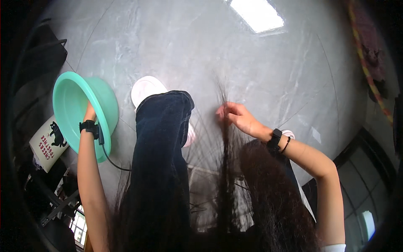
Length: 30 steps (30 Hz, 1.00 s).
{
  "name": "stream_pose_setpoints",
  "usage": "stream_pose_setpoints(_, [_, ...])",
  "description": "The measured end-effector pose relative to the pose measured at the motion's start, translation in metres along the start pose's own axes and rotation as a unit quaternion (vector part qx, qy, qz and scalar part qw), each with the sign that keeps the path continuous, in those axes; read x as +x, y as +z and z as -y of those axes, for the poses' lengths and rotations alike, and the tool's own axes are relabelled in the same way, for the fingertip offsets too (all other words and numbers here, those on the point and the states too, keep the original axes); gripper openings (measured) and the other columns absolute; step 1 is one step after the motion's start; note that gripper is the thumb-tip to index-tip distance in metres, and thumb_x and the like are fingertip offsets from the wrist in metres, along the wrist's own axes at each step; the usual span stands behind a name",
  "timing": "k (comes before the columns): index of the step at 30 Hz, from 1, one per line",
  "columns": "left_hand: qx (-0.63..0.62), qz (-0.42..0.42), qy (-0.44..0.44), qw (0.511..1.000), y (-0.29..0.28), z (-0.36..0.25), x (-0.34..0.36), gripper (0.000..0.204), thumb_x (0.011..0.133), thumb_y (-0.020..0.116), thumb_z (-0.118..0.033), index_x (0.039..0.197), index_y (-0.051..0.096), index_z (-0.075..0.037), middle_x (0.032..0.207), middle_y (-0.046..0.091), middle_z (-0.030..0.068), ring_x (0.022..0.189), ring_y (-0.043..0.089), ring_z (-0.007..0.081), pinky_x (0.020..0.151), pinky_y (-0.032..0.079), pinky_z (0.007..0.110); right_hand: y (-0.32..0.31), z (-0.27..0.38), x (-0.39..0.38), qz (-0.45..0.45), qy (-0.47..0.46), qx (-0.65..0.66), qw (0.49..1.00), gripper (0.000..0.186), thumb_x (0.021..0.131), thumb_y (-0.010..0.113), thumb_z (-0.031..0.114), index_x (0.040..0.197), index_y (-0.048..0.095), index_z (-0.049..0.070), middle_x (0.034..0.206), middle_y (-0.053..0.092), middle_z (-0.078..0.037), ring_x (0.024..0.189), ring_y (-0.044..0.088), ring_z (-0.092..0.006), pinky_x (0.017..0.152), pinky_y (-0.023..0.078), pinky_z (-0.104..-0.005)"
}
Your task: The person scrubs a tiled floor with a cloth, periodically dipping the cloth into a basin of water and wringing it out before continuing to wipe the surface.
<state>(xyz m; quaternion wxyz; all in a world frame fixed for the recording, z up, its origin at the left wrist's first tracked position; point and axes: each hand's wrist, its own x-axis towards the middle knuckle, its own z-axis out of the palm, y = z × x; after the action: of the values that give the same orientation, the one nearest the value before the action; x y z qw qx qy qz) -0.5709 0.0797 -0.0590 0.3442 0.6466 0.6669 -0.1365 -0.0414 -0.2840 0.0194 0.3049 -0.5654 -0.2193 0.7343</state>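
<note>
My left arm reaches over the near rim of a mint-green plastic basin point(110, 98) on the left. The left hand point(91, 112) is inside it, its fingers hidden behind the rim. That wrist wears a black strap with a small device and a thin dark cable point(113, 163). In front of my legs, my right hand point(236, 115) has its fingers bent and closed around a thin lock of long dark hair point(226, 147). The loose hair ends fan out beyond the fingertips. A black band and a thin bracelet circle the right wrist.
Dark jeans point(161, 122) and white shoes point(147, 88) lie between my hands. A cream bag with a black cat print point(45, 145) stands beside the basin, near dark folding frames. Grey glossy floor point(260, 71) stretches ahead; a red-yellow rope point(369, 77) hangs at far right.
</note>
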Motion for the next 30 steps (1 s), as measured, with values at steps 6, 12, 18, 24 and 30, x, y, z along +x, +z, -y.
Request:
stream_pose_setpoints(6, [-0.068, 0.026, -0.026, 0.997, -0.010, -0.010, -0.011, 0.044, 0.096, 0.051, -0.028, 0.132, 0.048, -0.004, 0.119, 0.056, 0.0075, 0.108, 0.055, 0.0176, 0.096, 0.044, 0.033, 0.003, -0.006, 0.008, -0.006, -0.021, -0.014, 1.000, 0.019, 0.090, 0.055, 0.012, 0.106, 0.061, 0.003, 0.095, 0.063, -0.004, 0.089, 0.058, -0.0130, 0.078, 0.048, -0.0290])
stream_pose_setpoints(12, [-0.410, -0.080, -0.023, 0.908, -0.004, -0.079, -0.061, 0.043, 0.093, 0.050, -0.023, 0.131, 0.047, -0.004, 0.117, 0.057, 0.0066, 0.106, 0.056, 0.0166, 0.094, 0.046, 0.035, 0.004, -0.008, 0.014, 0.017, -0.021, 0.040, 0.999, 0.018, 0.092, 0.053, 0.012, 0.107, 0.060, 0.004, 0.093, 0.062, -0.003, 0.083, 0.058, -0.0121, 0.075, 0.049, -0.0285])
stream_pose_setpoints(18, [-0.627, 0.053, 0.000, 0.777, -0.037, -0.088, -0.079, 0.046, 0.087, 0.054, -0.029, 0.124, 0.051, -0.003, 0.118, 0.059, 0.0136, 0.106, 0.058, 0.0273, 0.095, 0.047, 0.045, -0.007, -0.018, 0.005, -0.019, 0.017, 0.074, 0.997, 0.017, 0.091, 0.048, 0.006, 0.104, 0.060, 0.005, 0.089, 0.059, -0.002, 0.081, 0.056, -0.0109, 0.074, 0.048, -0.0265])
stream_pose_setpoints(24, [-0.640, -0.129, -0.060, 0.755, -0.043, -0.106, -0.103, 0.042, 0.088, 0.056, -0.037, 0.116, 0.054, -0.006, 0.118, 0.060, 0.0118, 0.108, 0.058, 0.0301, 0.098, 0.046, 0.050, -0.009, -0.013, 0.005, -0.003, 0.021, 0.032, 0.999, 0.021, 0.087, 0.045, 0.005, 0.102, 0.059, 0.004, 0.087, 0.059, -0.003, 0.079, 0.055, -0.0110, 0.073, 0.046, -0.0254])
stream_pose_setpoints(30, [-0.556, -0.229, -0.063, 0.796, -0.042, -0.095, -0.098, 0.020, 0.086, 0.063, -0.013, 0.100, 0.056, -0.002, 0.101, 0.065, 0.0095, 0.092, 0.064, 0.0227, 0.084, 0.053, 0.037, 0.005, -0.005, 0.008, -0.008, 0.010, 0.037, 0.999, 0.022, 0.085, 0.044, 0.004, 0.102, 0.059, 0.003, 0.086, 0.059, -0.003, 0.079, 0.055, -0.0107, 0.072, 0.046, -0.0257])
